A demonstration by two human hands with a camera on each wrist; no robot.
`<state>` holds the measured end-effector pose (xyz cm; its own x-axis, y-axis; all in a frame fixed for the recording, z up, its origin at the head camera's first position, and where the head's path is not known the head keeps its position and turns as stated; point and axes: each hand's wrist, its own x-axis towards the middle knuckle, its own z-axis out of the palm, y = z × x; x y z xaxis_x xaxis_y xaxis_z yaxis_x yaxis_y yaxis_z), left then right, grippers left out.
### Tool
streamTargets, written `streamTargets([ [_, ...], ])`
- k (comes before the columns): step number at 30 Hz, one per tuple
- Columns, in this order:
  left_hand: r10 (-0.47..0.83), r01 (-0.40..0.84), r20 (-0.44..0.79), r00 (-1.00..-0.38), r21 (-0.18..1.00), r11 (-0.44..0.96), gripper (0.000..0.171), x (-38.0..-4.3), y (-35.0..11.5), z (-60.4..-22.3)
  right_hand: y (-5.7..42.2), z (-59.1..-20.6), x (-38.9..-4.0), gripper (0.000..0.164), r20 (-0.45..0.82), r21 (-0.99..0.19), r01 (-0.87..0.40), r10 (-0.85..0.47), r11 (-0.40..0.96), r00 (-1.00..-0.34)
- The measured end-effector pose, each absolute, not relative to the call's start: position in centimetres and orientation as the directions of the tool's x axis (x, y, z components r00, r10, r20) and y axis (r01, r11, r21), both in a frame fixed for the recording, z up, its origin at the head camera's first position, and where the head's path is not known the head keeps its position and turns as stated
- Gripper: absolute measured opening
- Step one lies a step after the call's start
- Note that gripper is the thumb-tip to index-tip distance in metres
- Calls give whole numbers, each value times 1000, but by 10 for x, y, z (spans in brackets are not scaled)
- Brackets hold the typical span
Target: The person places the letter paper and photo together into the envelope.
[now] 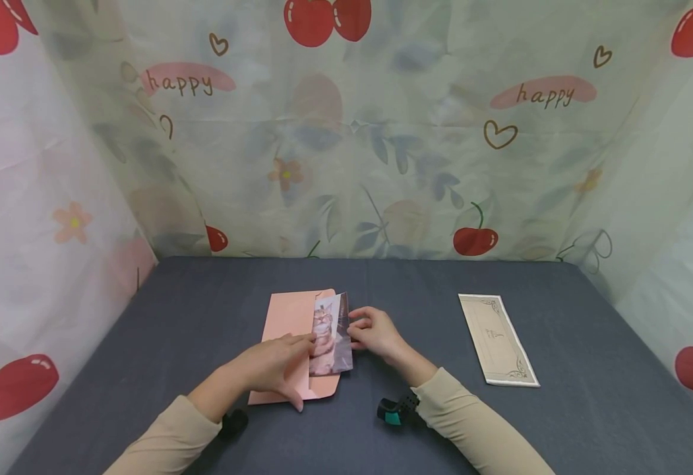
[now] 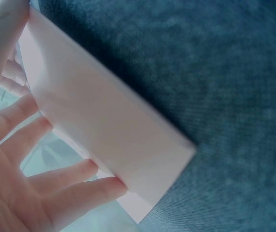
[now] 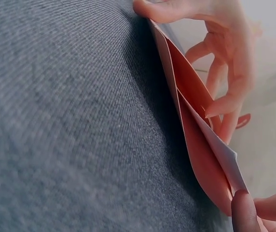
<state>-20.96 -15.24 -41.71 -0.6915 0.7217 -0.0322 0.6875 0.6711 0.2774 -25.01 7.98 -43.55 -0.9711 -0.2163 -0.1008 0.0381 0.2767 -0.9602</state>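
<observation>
Centrally, on the dark tabletop (image 1: 417, 297), a pink envelope (image 1: 289, 313) lies flat; take it as the middle of the dial, twelve toward the cloth backdrop (image 1: 352, 198). Its mouth faces three o'clock. A picture card (image 1: 324, 330), showing a cat-like animal on pink, lies partly past that mouth, upper left portion hidden by the envelope and by fingers. Left hand (image 1: 277, 366) comes in from between seven and eight, clamped on the envelope: thumb down near the six o'clock edge, fingers spread and hooked over the mouth edge. Left wrist view shows those fingertips bent against the paper, with gaps between them. Right hand (image 1: 378, 335) reaches in from four o'clock, thumb and fingertips together, pinching the card's outer edge on the three o'clock side. Right wrist view has the mouth gaping, a pale card edge running across it. Well apart at three o'clock lies a beige paper slip (image 1: 497, 340), long, scroll ornament in its corners, its top leaning toward eleven. At four, just beside the right cuff, a black band (image 1: 391, 412) with a teal patch. Around half past seven, a small black object (image 1: 235, 422) under the left cuff, too dark to identify.
</observation>
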Motion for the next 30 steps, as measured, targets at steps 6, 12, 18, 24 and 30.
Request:
streamTargets([
  [6,729,698,-19,-684,273,662,81,-210,-152,-418,76,-436,-251,29,-112,-959,51,-209,278,-972],
  [12,738,710,-1,-675,269,650,83,-210,-152,-417,72,-435,-251,29,-108,-959,46,-212,281,-971],
  [18,740,714,0,-672,264,649,88,-210,-152,-417,70,-436,-250,30,-116,-957,50,-215,286,-970],
  [24,743,716,-2,-669,263,646,92,-211,-152,-417,69,-436,-250,30,-123,-956,56,-219,288,-968],
  [30,740,710,-19,-672,269,651,95,-210,-152,-417,67,-437,-250,30,-127,-957,59,-228,283,-965],
])
